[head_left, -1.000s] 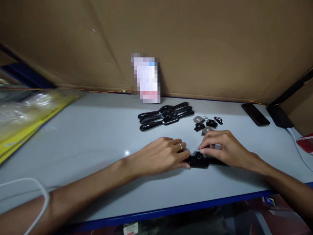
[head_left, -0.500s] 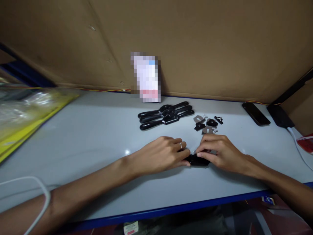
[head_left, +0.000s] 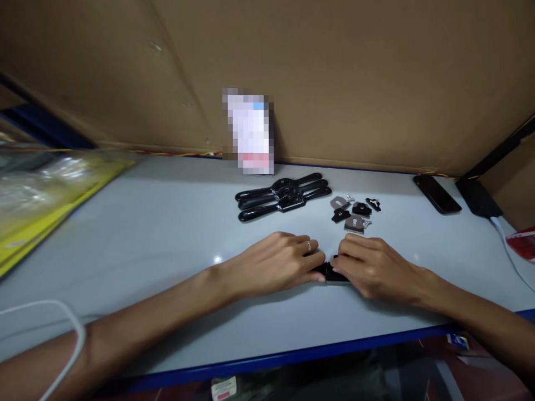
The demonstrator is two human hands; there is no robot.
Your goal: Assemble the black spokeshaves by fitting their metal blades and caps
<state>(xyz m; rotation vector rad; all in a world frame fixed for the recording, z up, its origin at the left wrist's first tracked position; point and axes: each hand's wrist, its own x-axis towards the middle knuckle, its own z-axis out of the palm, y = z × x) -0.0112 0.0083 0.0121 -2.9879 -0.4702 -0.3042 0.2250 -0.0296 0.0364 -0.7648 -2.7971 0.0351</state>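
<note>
Black tool: it lies on the surface point(head_left: 175, 262), between the two hands near the front; of the black tool point(head_left: 333, 276) only the short middle part is visible, the rest is covered.
Left hand: the left hand point(head_left: 282, 263) is closed at the left end of the tool, thumb at the near side and fingers curled over from the far side.
Right hand: the right hand point(head_left: 370, 267) is bent over the middle, its fingers drawn together; whether they pinch some small part, I cannot tell, because the knuckles hide it.
Weight and stiffness: judging by the three similar tools point(head_left: 292, 203) behind, I suppose it is rigid, rather light for one hand, and not easily broken.
Slipperiness: the black finish is glossy, so it could turn or slide under a weak hold.
Where to hold: a slim handle seems the safest place, pressed down to the surface, which leaves the middle free.
Small parts: the black plates point(head_left: 341, 215), the grey plates point(head_left: 354, 223) and the bright screws point(head_left: 350, 197) look thin or tiny; I would take the plates by their edges, with fingertips.
</note>
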